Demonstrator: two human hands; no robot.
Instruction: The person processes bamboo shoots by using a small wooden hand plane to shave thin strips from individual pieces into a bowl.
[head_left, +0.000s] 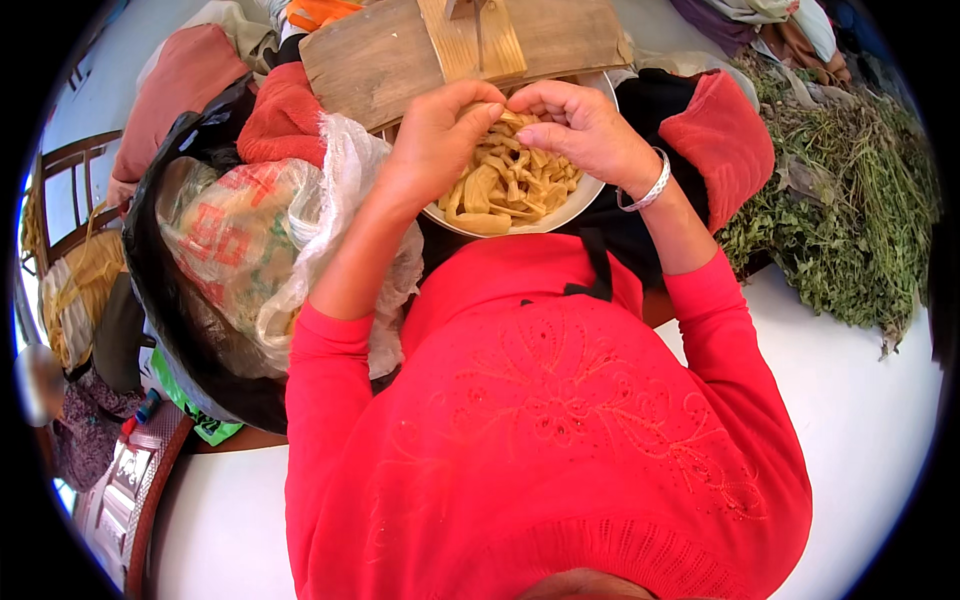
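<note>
Both my hands meet over a white bowl [572,212] that holds many pale yellow-brown strips [520,180], which look like cut vegetable. My left hand [437,140] is closed, thumb and fingertips pinched together above the bowl's left side. Opposite it, my right hand [590,130] is also closed, its fingertips nearly touching the left ones; a bracelet [648,182] circles that wrist. Yellow strips show just below the fingertips, but whatever the fingers hold is hidden.
Beyond the bowl lies a wooden board [370,62] with a lighter wood piece [480,45] and a thin upright rod. Plastic bags [235,250] in a black container [150,250] stand left. Dried green herbs [830,220] are heaped right, near a red cloth [722,140].
</note>
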